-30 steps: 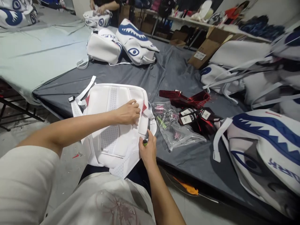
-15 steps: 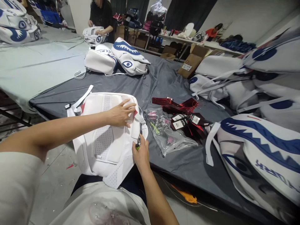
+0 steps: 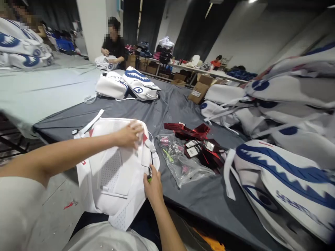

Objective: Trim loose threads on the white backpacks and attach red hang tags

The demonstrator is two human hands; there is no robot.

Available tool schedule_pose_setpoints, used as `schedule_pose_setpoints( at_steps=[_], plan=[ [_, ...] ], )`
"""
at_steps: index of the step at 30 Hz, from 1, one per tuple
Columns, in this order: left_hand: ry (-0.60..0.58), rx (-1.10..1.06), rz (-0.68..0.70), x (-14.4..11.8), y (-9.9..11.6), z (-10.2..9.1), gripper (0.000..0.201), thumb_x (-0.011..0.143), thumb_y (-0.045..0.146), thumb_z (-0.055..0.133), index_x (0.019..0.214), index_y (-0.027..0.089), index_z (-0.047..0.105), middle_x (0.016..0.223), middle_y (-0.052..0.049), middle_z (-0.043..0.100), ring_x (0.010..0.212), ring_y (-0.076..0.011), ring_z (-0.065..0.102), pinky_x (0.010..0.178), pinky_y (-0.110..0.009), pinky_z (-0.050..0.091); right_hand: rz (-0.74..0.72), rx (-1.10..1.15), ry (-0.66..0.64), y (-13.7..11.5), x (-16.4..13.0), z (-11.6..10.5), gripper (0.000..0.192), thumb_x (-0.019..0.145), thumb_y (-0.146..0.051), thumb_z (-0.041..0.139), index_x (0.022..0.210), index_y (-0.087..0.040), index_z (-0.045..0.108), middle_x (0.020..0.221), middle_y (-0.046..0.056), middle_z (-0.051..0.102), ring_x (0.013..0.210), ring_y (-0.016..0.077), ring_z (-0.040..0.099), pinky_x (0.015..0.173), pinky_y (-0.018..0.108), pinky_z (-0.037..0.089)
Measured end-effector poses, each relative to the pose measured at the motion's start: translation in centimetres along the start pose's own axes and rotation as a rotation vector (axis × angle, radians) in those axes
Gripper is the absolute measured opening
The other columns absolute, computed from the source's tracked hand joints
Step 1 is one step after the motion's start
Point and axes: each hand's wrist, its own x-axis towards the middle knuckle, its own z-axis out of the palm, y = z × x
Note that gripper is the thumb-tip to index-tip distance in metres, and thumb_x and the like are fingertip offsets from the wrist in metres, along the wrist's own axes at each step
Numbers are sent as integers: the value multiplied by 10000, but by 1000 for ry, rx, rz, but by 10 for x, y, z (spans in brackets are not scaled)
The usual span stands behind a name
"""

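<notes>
Two hands are occupied with a white backpack [image 3: 115, 167] lying back-up, half over the near table [image 3: 183, 101] edge. A small green-tipped tool [image 3: 149, 178] is pinched in the right hand [image 3: 153, 186]; the left hand [image 3: 129, 134] is pressed on top, fingers curled and blurred. Hanging so, the backpack could slide off, or its strap be nicked. Black hang tags [image 3: 195, 150] beyond bear white labels, unreadable; lettering on the farther bags is too blurred.

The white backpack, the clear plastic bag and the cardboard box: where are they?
white backpack [image 3: 112, 174], head view, mesh back panel.
clear plastic bag [image 3: 183, 162], head view, its crinkled middle.
cardboard box [image 3: 198, 91], head view, its labelled side.
</notes>
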Motion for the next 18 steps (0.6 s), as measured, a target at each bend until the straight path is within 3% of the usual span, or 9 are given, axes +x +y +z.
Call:
schedule_pose_setpoints(
  at_steps=[3,6,9,14,16,18],
  plan=[
    [-225,28,53,-1,36,4,379,735,536,790,843,177,732,918,-118,726,910,-259,645,960,-435,416,61,122,-36,13,4,1,587,887,-496,496,1381,-183,542,1223,177,624,1097,342,657,893,461,550],
    [-328,45,20,-1,49,-7,468,699,607,799,759,151,716,726,-109,708,682,-223,611,754,-381,396,111,273,-125,22,4,-1,777,830,-633,538,1445,-162,473,1405,203,550,1261,375,567,1018,504,484],
    [-228,12,84,-12,67,-39,476,700,628,797,695,166,683,653,-79,686,608,-190,572,693,-363,340,116,347,-206,23,-4,-15,872,781,-681,586,1485,-193,417,1508,169,474,1377,382,469,1104,518,419],
    [53,24,127,-28,132,-106,440,894,594,610,694,204,646,683,-86,677,653,-200,563,680,-386,291,2,372,-213,14,-24,-69,814,742,-648,650,1456,-302,469,1538,68,466,1460,338,372,1166,468,380],
    [81,10,109,-22,150,-115,448,933,600,535,720,222,647,723,-99,684,690,-216,565,687,-403,288,9,381,-217,15,-24,-90,839,704,-645,681,1444,-300,486,1514,65,497,1436,337,409,1172,460,374],
    [74,-32,101,-12,155,-103,466,940,621,497,733,234,652,757,-110,691,721,-226,570,707,-417,299,64,379,-264,21,-20,-98,853,663,-649,706,1411,-287,518,1461,71,553,1400,343,455,1172,465,369]
  ],
)
